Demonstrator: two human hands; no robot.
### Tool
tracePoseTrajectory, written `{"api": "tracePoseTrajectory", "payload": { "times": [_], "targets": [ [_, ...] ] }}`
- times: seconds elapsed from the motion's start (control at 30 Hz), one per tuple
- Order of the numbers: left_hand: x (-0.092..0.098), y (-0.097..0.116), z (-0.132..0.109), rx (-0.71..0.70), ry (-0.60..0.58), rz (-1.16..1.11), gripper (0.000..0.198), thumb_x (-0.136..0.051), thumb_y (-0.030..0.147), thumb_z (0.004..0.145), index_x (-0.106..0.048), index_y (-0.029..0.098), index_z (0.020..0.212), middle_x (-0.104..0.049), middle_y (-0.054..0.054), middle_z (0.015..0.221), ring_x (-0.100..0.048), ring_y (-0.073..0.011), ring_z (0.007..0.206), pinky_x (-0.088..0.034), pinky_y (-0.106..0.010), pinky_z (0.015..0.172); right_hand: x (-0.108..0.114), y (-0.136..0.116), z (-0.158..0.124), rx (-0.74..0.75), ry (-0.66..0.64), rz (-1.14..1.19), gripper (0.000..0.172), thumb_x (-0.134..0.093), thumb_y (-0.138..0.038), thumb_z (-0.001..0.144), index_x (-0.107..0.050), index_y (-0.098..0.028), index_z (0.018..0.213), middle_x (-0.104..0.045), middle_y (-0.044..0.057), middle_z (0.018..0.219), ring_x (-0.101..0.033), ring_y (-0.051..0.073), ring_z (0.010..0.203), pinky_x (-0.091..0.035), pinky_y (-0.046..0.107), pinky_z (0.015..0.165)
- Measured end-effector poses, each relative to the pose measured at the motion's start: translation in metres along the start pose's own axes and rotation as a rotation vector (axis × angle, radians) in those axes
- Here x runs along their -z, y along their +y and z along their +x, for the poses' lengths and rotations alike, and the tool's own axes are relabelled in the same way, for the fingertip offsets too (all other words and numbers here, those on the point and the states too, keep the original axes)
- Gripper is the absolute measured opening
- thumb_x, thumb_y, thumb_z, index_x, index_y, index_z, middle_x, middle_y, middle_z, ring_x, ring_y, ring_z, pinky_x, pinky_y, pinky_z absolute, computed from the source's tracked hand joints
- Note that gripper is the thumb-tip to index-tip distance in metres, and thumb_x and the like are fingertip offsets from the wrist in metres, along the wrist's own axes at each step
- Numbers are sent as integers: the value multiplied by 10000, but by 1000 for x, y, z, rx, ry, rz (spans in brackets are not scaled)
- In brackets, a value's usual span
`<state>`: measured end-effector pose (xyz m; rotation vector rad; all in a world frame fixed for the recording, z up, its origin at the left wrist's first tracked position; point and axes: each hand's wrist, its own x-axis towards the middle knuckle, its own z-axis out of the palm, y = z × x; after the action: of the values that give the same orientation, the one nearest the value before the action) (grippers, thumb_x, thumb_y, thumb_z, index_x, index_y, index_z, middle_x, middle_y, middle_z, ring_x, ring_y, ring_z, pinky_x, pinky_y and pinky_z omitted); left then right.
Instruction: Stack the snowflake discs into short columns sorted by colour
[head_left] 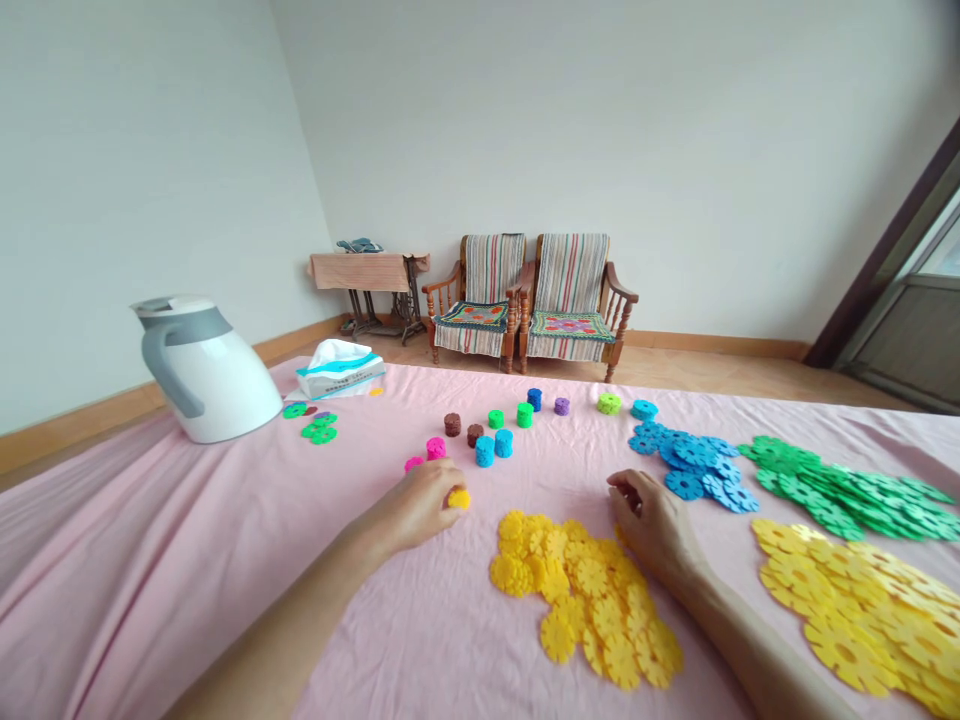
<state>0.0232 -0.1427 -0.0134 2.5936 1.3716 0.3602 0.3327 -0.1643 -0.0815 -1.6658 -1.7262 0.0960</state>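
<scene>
My left hand (427,503) is closed on yellow notched plastic discs (459,498), held low over the pink cloth; the number is hidden by my fingers. Just behind it stand pink stacks (436,448), one partly covered by the hand. To its right spreads a loose pile of small yellow flower-shaped discs (592,585). At that pile's upper right edge my right hand (656,520) rests with curled fingers, and whatever may be inside them is hidden. Farther back are short disc stacks: brown (452,424), light blue (485,451), green (525,414), dark blue (534,399) and purple (562,406).
Larger blue (694,465), green (855,490) and yellow discs (862,610) lie heaped at the right. A white jug (217,380) stands left, near a tissue pack (341,372) and loose green discs (319,431). Two wooden armchairs (574,280) stand beyond the pink cloth (420,630).
</scene>
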Motion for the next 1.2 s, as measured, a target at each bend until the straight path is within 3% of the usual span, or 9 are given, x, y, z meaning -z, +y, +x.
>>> {"api": "tracePoseTrajectory", "payload": {
  "times": [0.6,1.0,1.2],
  "targets": [
    [-6,-5,1,52,-24,-62,133,-454,69,633,-496,177,699,-520,-19,781,-496,-156,710,-331,-234,585,1,-6,-4,13,-7,-21,218,-408,-286,797,-582,-182,877,-595,31,722,-537,139,584,-416,249,551],
    [-7,-7,-2,98,-27,-181,124,-510,155,715,-538,190,830,-540,-24,892,-502,-170,798,-386,-256,671,4,-7,-9,-1,-3,-39,233,-409,-330,819,-583,-202,906,-598,42,747,-542,146,587,-427,247,545],
    [-7,-7,-2,83,-13,-172,79,-513,143,710,-538,185,772,-536,-18,865,-499,-165,785,-389,-255,666,5,-8,-9,8,-1,-51,229,-401,-311,817,-579,-194,899,-592,41,751,-541,141,597,-429,245,561]
  ]
}}
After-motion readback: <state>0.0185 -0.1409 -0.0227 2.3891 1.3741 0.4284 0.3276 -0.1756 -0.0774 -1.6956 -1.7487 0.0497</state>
